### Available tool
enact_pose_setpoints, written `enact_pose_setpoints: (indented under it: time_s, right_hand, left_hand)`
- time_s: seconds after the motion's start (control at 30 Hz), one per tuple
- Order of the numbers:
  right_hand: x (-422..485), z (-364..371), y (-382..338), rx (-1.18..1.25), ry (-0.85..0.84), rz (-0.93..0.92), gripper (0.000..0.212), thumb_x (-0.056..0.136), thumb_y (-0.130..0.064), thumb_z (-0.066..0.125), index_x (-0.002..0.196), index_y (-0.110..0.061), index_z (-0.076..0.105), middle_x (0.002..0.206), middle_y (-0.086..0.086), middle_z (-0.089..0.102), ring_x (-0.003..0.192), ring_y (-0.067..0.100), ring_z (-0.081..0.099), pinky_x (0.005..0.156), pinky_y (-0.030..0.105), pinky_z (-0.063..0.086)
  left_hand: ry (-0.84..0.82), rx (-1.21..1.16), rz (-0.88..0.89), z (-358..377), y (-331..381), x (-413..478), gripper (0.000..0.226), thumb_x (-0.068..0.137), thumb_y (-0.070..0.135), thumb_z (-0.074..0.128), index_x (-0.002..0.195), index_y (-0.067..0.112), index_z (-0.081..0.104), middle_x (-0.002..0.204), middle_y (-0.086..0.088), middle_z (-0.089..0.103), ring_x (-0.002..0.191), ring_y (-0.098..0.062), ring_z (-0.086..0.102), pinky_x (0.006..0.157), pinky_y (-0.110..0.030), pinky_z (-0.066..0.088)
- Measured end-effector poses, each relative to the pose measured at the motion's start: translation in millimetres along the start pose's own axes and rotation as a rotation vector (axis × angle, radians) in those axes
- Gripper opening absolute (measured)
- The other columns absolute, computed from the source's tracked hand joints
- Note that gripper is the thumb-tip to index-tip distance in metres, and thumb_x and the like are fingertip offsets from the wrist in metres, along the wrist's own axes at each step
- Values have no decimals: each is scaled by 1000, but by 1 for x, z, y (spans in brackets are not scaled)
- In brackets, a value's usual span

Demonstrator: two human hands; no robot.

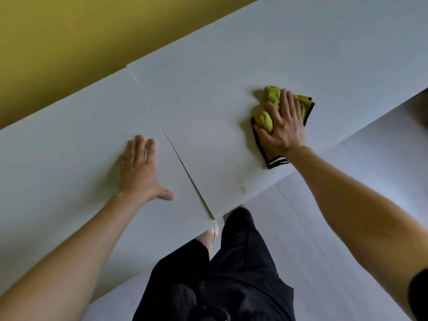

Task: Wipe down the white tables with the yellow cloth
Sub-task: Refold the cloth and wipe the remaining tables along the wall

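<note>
Two counters to cover, butted along a seam; at work on the right counter. Yellow cloth bunched near that counter's front edge, pinned under the right hand, fingers spread and nearly straight, pressing down rather than gripping. Left hand braced on the left counter just beside the seam, fingers flat, holding nothing. Probably best to smooth out the bunching for fuller contact, then sweep overlapping strokes toward the faint smudges by the front edge.
</note>
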State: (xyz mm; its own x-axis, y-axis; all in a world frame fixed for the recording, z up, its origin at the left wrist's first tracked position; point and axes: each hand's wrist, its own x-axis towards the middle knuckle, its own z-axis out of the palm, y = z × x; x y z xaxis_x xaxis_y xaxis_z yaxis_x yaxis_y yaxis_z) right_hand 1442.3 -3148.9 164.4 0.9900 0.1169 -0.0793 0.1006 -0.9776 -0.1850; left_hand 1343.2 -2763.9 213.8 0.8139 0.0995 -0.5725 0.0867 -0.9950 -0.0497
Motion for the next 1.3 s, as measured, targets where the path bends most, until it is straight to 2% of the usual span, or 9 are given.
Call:
enact_pose_setpoints:
  time_s: [0.07,0.2,0.33,0.5,0.63,0.77,0.9,1.13,1.3]
  right_hand:
    - [-27,7,-48,46,20,-42,76,99,-70,51,158,-22,49,180,23,8,168,41,2,133,64,10]
    - [-105,26,-152,124,-141,-495,68,93,-58,62,148,-19,59,180,24,4,169,40,-3,132,62,13]
    - [-87,26,-109,161,-144,-683,63,98,-57,61,148,-19,61,180,21,12,169,39,9,133,58,18]
    - [-3,-1,72,59,90,-61,75,99,-70,54,157,-24,52,175,24,28,165,46,20,128,68,21]
    - [4,-11,80,39,67,95,72,102,-68,49,159,-24,50,181,21,10,168,41,3,133,62,10]
    - [-63,5,-12,183,-105,-385,69,97,-55,64,156,-20,56,180,24,6,168,43,0,131,64,16]
    - [-37,9,11,193,-187,-697,68,102,-58,55,160,-23,51,181,21,6,169,39,1,135,59,12]
    - [179,-21,151,37,57,-115,74,102,-70,51,162,-26,47,180,19,17,167,42,14,133,60,16]
    - [199,-26,110,16,36,-93,75,104,-66,44,160,-16,48,180,24,12,168,43,8,134,60,11]
  left_hand:
    - [7,-10,-6,0,0,2,185,38,84,95,173,17,-13,181,-12,-21,168,-34,-16,135,-59,14]
    - [66,51,-14,4,-3,8,188,28,88,93,174,13,2,182,-17,-4,169,-37,-3,134,-58,20]
    - [-48,171,-101,-21,24,12,169,41,78,97,168,6,12,175,-23,12,164,-39,19,126,-51,37]
    - [66,206,-55,-73,85,23,109,61,79,89,146,22,51,141,-6,53,136,-28,54,110,-45,45]
    - [46,127,22,-88,138,52,144,58,74,95,169,28,16,169,-15,22,160,-38,24,121,-56,37]
    - [-62,96,-73,-107,167,96,172,46,67,104,170,33,-10,177,-24,-9,166,-46,0,124,-67,32]
    - [-151,52,-161,-109,169,116,191,36,61,109,166,34,-28,174,-28,-26,165,-51,-10,129,-70,23]
    - [-98,86,-120,-97,154,120,193,32,77,101,164,35,-33,177,-27,-17,166,-51,-3,133,-57,25]
    - [-69,88,-90,-95,149,114,193,29,85,95,160,39,-39,179,-20,-18,168,-45,-3,132,-54,31]
